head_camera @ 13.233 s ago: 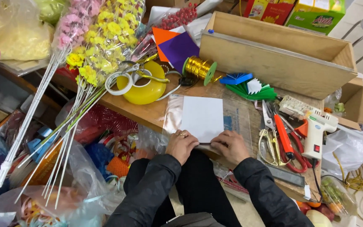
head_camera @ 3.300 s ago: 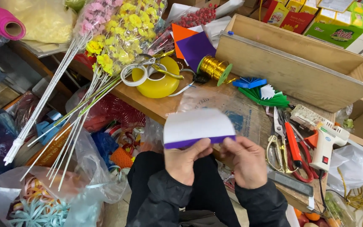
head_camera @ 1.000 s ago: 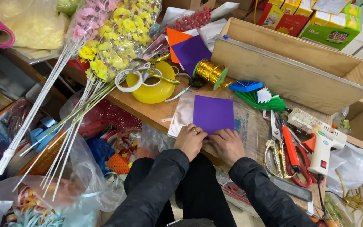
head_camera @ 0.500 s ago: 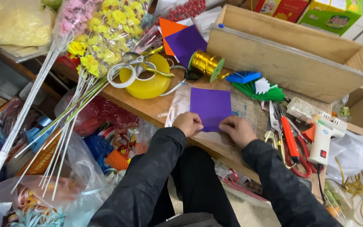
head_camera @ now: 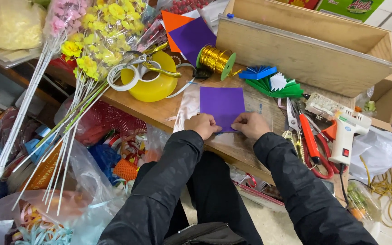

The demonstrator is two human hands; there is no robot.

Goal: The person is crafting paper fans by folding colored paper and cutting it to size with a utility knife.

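A square purple paper sheet [head_camera: 222, 105] lies flat on a clear plastic sheet [head_camera: 188, 105] on the wooden table [head_camera: 159, 111]. My left hand [head_camera: 202, 125] pinches the paper's near left corner, fingers curled. My right hand [head_camera: 250, 125] presses the near right edge of the same sheet. Both hands rest at the table's front edge, a thumb's width apart.
A gold ribbon spool [head_camera: 216, 61], purple and orange paper sheets [head_camera: 188, 34], yellow tape rolls [head_camera: 152, 81] and artificial flower stems [head_camera: 89, 54] lie left and behind. Blue and green paper fans [head_camera: 268, 81], scissors [head_camera: 309, 140], a white glue gun [head_camera: 346, 136] and a wooden box [head_camera: 305, 45] sit right.
The white-backed sheet was lifted, turned over and laid down purple side up. In the last second my hands shifted slightly along its near edge.
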